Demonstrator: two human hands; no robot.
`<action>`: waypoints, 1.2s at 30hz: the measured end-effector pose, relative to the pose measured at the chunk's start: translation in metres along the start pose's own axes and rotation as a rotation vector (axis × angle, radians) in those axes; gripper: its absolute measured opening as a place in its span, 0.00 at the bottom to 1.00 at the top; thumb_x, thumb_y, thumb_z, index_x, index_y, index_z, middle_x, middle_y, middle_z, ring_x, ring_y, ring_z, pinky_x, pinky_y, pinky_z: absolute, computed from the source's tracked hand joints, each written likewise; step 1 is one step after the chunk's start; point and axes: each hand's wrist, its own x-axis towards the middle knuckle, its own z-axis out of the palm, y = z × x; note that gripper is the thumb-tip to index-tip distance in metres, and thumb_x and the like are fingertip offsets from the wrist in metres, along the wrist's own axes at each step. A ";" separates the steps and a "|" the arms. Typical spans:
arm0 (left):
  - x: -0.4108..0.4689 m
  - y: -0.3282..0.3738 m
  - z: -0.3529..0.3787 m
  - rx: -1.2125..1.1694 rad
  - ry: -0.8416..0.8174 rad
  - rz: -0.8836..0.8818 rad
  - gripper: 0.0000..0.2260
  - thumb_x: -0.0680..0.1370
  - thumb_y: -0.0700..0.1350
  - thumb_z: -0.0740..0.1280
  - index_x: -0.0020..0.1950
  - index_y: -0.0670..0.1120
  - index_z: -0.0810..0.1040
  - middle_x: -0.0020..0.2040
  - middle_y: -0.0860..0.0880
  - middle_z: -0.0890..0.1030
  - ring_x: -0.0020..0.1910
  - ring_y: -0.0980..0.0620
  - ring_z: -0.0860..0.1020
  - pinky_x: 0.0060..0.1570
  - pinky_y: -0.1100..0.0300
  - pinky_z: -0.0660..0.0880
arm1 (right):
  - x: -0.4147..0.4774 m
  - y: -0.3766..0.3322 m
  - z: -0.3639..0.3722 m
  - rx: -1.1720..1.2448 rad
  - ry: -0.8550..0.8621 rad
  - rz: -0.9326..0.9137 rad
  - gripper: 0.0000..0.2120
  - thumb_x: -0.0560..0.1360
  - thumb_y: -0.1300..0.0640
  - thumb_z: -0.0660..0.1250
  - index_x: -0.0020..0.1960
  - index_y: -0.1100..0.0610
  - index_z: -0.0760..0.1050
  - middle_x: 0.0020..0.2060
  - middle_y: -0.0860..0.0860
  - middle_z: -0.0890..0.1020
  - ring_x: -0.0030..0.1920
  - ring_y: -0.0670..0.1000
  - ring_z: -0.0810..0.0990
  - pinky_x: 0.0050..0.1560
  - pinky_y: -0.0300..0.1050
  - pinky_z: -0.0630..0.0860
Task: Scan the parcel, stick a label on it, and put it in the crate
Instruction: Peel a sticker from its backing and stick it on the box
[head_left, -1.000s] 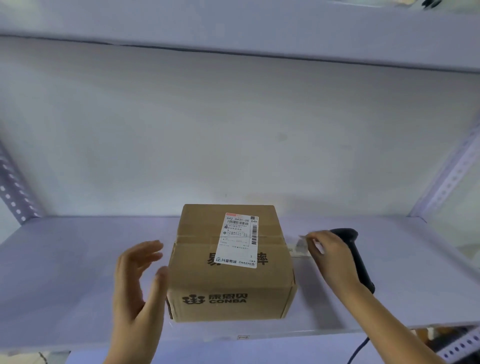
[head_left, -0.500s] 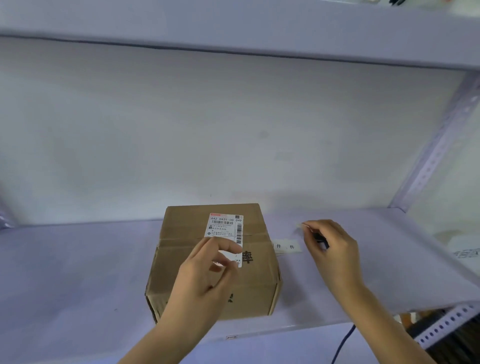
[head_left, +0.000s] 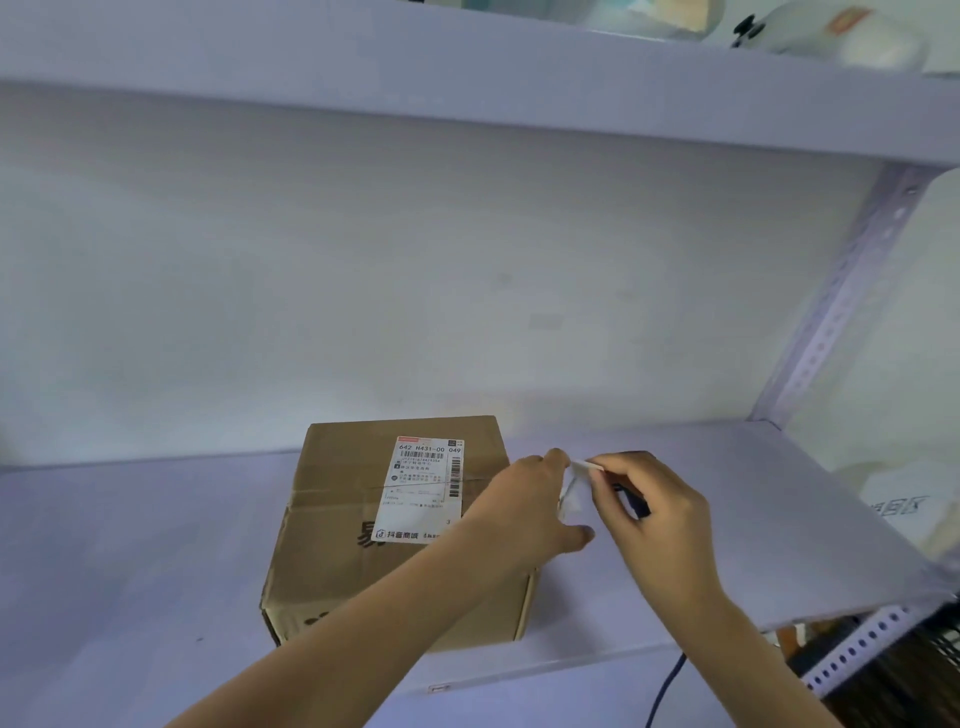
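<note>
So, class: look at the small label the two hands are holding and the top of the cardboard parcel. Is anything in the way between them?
Nothing visible blocks it. The left hand and right hand hold the small white label just past the right edge of the cardboard parcel. Bare cardboard lies around the shipping label already stuck on top. No crate is in view.

Shelf (head_left: 130, 545): open from nine o'clock to the parcel (head_left: 363, 519) at centre. Three o'clock: open surface beyond both hands. Twelve o'clock: upper shelf (head_left: 363, 57) overhead.

Left grip (head_left: 524, 512) beside right grip (head_left: 657, 512), both pinching
</note>
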 end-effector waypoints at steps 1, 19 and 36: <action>0.003 0.000 0.000 0.020 0.013 0.004 0.20 0.74 0.49 0.70 0.62 0.43 0.72 0.57 0.44 0.80 0.54 0.44 0.79 0.48 0.55 0.77 | 0.000 -0.001 -0.002 0.002 0.002 -0.004 0.03 0.71 0.65 0.71 0.44 0.63 0.82 0.37 0.53 0.84 0.36 0.46 0.79 0.43 0.24 0.72; -0.004 -0.016 -0.017 -1.095 -0.243 -0.212 0.13 0.75 0.35 0.72 0.58 0.36 0.76 0.38 0.43 0.86 0.33 0.52 0.85 0.34 0.68 0.81 | -0.012 0.003 -0.022 -0.294 -0.143 -0.177 0.12 0.73 0.60 0.63 0.53 0.59 0.83 0.45 0.53 0.82 0.45 0.48 0.78 0.37 0.36 0.76; -0.051 -0.048 -0.051 -0.811 -0.002 -0.275 0.05 0.79 0.48 0.65 0.54 0.53 0.77 0.35 0.47 0.88 0.30 0.51 0.85 0.31 0.62 0.82 | -0.038 0.064 0.041 -0.654 -0.616 -0.147 0.20 0.42 0.63 0.85 0.29 0.57 0.79 0.30 0.50 0.79 0.28 0.52 0.80 0.14 0.38 0.68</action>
